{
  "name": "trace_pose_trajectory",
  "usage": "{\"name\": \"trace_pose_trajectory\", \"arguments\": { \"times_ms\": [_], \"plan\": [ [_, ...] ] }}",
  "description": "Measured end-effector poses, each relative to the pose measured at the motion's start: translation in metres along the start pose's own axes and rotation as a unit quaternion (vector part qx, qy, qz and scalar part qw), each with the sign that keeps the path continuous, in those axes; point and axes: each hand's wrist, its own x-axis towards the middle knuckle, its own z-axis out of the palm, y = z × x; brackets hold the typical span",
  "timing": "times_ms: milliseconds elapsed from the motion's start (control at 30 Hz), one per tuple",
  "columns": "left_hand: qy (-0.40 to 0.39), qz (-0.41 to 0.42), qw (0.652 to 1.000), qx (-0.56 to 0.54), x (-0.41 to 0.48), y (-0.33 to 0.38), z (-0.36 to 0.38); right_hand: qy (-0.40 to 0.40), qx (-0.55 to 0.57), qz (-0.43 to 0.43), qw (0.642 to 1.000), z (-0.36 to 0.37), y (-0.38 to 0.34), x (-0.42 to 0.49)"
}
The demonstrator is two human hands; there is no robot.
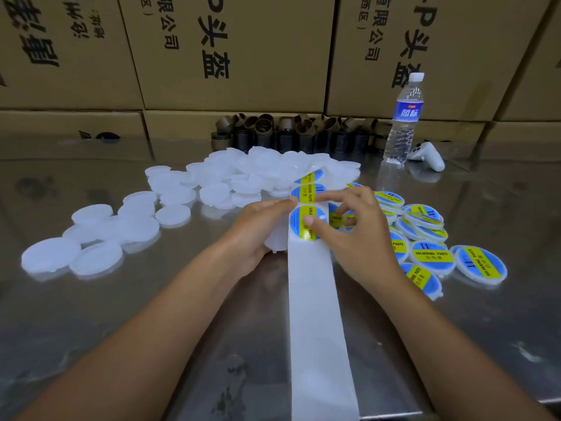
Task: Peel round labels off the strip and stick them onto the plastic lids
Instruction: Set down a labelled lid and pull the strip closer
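**Desk:** Where are the hands?

**Me:** I see both over the middle of the shiny metal counter (151, 314). The left hand (258, 232) curls its fingers round a translucent white round plastic lid (273, 243), held under the long white paper backing strip (315, 314). Its fingertips touch the strip's left edge.

**Desk:** And the right?

**Me:** The right hand (361, 238) has its thumb flat on a round blue-and-yellow label (299, 226), which sits on the strip directly over the held lid. Its fingers curl just past the strip's right edge, so it pinches there. I can't tell whether the label's rim has lifted.

**Desk:** Any writing?

**Me:** Beside the thumb I read "SOL". The neighbouring label (308, 192), further up the strip, shows "PASTE" along its yellow band.

**Desk:** The other lids?

**Me:** A heap of bare white lids (243, 174) spreads left of and behind the hands. The labelled lids (431, 256) lie overlapping on the right. One reads "SOLDERING PASTE" on yellow, with smaller characters below that are too small for me to read.

**Desk:** Behind them?

**Me:** A clear plastic water bottle (402, 129) stands upright, with a white cap and a blue wrapper bearing white Chinese characters. A white handheld controller (428, 156) lies just beside it. Brown cardboard tubes (297, 129) are bunched against stacked brown cardboard boxes (236, 50), which are printed in black with "头盔" and "有限公司".
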Motion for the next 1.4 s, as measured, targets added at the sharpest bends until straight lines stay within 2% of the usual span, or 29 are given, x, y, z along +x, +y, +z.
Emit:
{"name": "trace_pose_trajectory", "arguments": {
  "times_ms": [100, 267, 467, 667, 800, 967, 1067, 1167, 1200, 1267, 1333, 1400],
  "plan": [
    [-0.024, -0.017, 0.999, -0.027, -0.001, 0.002, 0.0, -0.017, -0.054, -0.034, 0.998, 0.001, 0.004, -0.001],
    [-0.06, -0.052, 0.996, -0.042, -0.003, 0.005, 0.003, 0.001, -0.09, -0.067, 0.994, 0.0, 0.006, 0.001],
    [-0.054, -0.056, 0.996, -0.039, -0.003, 0.006, 0.004, 0.034, -0.122, -0.124, 0.984, 0.002, 0.004, 0.001],
    [-0.03, -0.039, 0.998, -0.031, 0.0, 0.003, 0.002, 0.01, -0.108, -0.156, 0.982, 0.001, 0.001, -0.001],
    [0.02, -0.012, 1.0, 0.018, 0.003, 0.0, 0.001, -0.018, 0.007, -0.033, 0.999, 0.002, -0.007, -0.001],
    [0.05, -0.004, 0.999, 0.014, 0.003, -0.001, 0.003, 0.016, 0.157, 0.075, 0.985, -0.003, -0.01, 0.007],
    [0.065, 0.014, 0.997, 0.028, 0.003, -0.003, 0.002, 0.058, 0.222, 0.167, 0.959, -0.006, -0.01, 0.012],
    [0.081, 0.02, 0.996, 0.039, 0.003, -0.003, 0.002, 0.104, 0.334, 0.222, 0.91, -0.016, -0.011, 0.017],
    [0.086, 0.022, 0.995, 0.045, 0.004, -0.003, 0.002, 0.102, 0.34, 0.211, 0.911, -0.017, -0.012, 0.017],
    [0.094, 0.025, 0.993, 0.06, 0.004, -0.003, 0.002, 0.073, 0.297, 0.139, 0.942, -0.015, -0.013, 0.012],
    [0.104, 0.026, 0.992, 0.063, 0.004, -0.004, 0.003, 0.016, 0.236, 0.042, 0.971, -0.01, -0.014, 0.005],
    [0.108, 0.029, 0.992, 0.056, 0.004, -0.004, 0.003, -0.054, 0.161, -0.022, 0.985, -0.004, -0.013, -0.001]
  ]
}}
